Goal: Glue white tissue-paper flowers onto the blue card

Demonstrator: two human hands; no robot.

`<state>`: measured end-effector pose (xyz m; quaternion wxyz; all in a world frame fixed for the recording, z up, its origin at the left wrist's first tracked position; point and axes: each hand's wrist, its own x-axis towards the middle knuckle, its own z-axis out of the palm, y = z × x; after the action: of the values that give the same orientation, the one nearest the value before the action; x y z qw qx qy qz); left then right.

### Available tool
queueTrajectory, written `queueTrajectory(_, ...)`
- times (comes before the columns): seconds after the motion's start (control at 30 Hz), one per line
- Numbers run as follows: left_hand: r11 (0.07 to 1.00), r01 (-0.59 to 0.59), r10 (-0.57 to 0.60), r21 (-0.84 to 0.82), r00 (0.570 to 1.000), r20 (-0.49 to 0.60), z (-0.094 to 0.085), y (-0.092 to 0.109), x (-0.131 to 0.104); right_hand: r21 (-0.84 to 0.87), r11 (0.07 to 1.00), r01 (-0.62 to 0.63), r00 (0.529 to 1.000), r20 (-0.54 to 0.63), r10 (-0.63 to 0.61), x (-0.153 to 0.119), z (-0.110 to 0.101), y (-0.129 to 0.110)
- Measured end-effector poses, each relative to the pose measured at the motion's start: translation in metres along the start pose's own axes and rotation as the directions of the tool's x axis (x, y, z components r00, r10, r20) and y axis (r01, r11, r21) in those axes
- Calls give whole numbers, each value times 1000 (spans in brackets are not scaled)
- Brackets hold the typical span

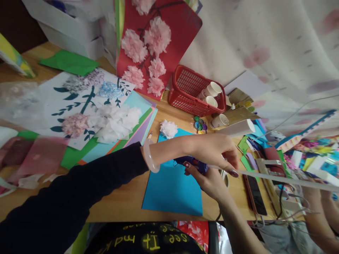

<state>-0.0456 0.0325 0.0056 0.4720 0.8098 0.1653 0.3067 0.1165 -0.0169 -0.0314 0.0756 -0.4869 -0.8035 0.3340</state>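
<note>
My left hand (221,148), with a pale bangle at its wrist, reaches across from the left. Its thumb and fingers pinch a long whitish glue stick (275,178) that runs off to the right. My right hand (212,181) is wrapped round a dark blue glue gun (194,164), and the stick runs into the gun's back end. Under both hands lies a blue sheet of paper (172,192). A white tissue flower (168,129) rests at the sheet's top left corner.
Behind stands a red basket (185,97) with paper cups. Flower pictures and coloured sheets (143,130) cover the left. On the right are a phone (256,195), cables and another person's arms (317,211).
</note>
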Motion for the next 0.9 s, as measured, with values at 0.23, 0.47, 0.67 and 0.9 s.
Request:
queueTrajectory(0.23,998,32,-40,-55,989,-145,3,-3,-10,0,999,-46,998,-39,46,4,1,-6)
queueTrajectory(0.47,937,335,-246,101,835,-493,-12,-34,-85,62,994,-89,996,10,88,5,9,-3)
queueTrajectory(0.67,751,588,-446,300,787,-425,0,-66,-137,68,991,-117,993,-3,118,3,11,0)
queueTrajectory(0.9,744,629,-460,225,727,-510,3,-71,-142,15,999,-33,999,-36,34,2,14,2)
